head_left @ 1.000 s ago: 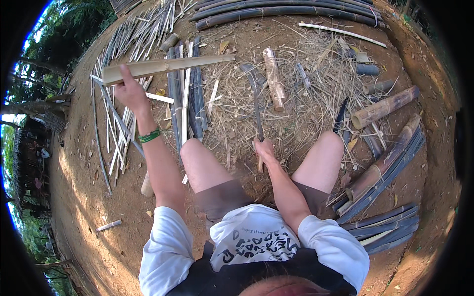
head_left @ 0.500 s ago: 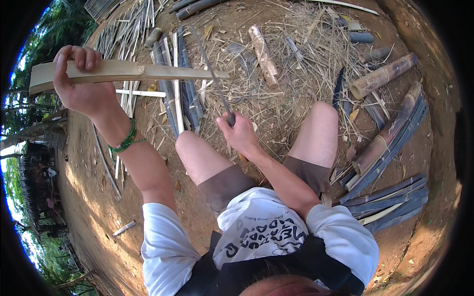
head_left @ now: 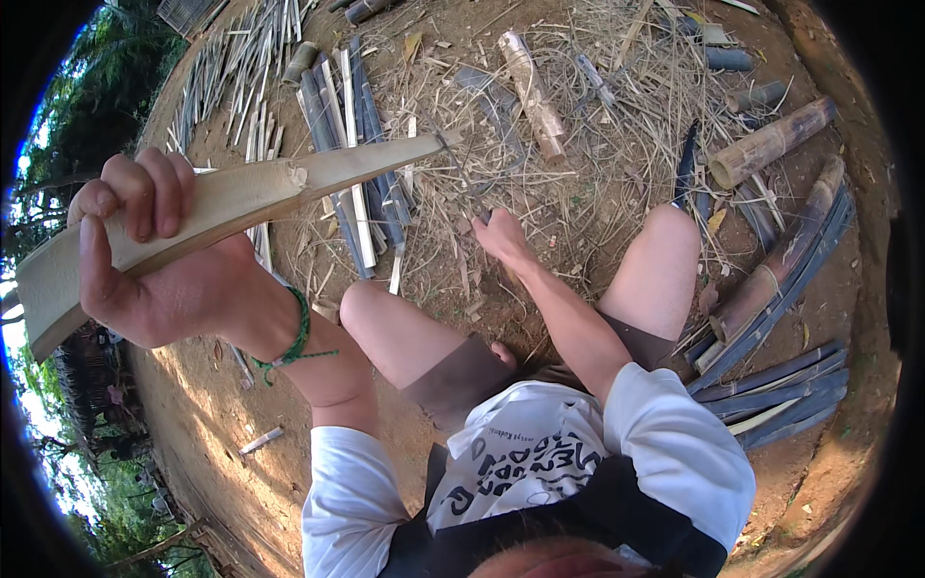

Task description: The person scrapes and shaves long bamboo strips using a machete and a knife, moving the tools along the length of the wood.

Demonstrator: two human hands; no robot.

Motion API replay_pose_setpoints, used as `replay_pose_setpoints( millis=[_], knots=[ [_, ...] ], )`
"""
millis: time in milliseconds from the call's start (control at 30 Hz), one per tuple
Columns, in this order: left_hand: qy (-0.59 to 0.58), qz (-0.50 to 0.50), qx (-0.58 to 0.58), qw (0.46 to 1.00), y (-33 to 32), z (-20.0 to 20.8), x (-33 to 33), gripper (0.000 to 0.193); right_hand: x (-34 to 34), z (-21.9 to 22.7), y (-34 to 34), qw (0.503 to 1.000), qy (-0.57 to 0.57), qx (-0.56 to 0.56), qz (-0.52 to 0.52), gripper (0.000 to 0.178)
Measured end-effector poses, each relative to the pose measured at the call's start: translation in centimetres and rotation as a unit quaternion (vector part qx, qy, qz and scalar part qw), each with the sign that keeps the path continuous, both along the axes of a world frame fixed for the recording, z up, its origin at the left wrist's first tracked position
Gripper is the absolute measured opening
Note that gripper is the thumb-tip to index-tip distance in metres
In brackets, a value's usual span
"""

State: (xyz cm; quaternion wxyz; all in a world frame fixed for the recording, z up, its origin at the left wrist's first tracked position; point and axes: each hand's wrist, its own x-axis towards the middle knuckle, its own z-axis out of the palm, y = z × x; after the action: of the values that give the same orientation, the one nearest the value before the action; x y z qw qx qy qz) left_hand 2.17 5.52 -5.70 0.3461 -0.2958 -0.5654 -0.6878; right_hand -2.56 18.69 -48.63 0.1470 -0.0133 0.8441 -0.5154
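Raised at the left, my left hand point(head_left: 159, 265) is wrapped round a pale split bamboo strip point(head_left: 251, 193), gripping its wide end. The strip slopes up to the right and narrows to a tip over the middle of the view. Lower down, in front of my knees, my right hand point(head_left: 501, 236) is closed round the handle of a knife. Its thin dark blade point(head_left: 464, 178) points up and left, meeting the strip near the narrow tip. The handle is mostly hidden in my fist.
Bamboo shavings point(head_left: 617, 144) litter the brown ground ahead. A bamboo section point(head_left: 533, 96) lies among them, and another bamboo tube point(head_left: 776, 143) at the right. A dark curved blade point(head_left: 687, 164) rests beside my right knee. Split bamboo slats point(head_left: 771, 395) are piled at the lower right.
My left hand has come closer and lower with the bamboo strip, which now tilts upward to the right. My right hand and the knife have shifted slightly right, the blade now near the strip's tip.
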Motion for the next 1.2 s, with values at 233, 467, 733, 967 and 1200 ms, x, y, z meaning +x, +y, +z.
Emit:
replay_pose_setpoints(
  millis=[233, 467, 733, 967, 1200],
  knots=[
    [-0.025, 0.068, 0.038, 0.997, -1.8, 0.5, 0.8, 0.018, 4.2, 14.2, -1.9, 0.963, 0.184, -0.181, 0.076, 0.028],
    [-0.016, 0.087, 0.051, 0.995, -1.3, -0.1, -1.1, 0.019, -2.8, -2.0, -0.6, 0.995, -0.085, 0.053, 0.008, 0.023],
    [-0.023, 0.105, 0.061, 0.992, -2.1, 0.4, -1.0, 0.02, -1.6, -3.9, -1.0, 0.997, -0.015, 0.051, 0.051, 0.028],
    [-0.03, 0.099, 0.074, 0.992, -7.7, 3.0, 0.9, 0.019, -4.4, -5.8, 1.2, 0.986, -0.114, 0.113, 0.046, 0.039],
    [-0.085, -0.038, -0.004, 0.996, -6.5, 4.7, 0.6, 0.033, 4.4, 6.5, 0.2, 0.998, -0.035, -0.058, 0.016, 0.034]
  ],
)
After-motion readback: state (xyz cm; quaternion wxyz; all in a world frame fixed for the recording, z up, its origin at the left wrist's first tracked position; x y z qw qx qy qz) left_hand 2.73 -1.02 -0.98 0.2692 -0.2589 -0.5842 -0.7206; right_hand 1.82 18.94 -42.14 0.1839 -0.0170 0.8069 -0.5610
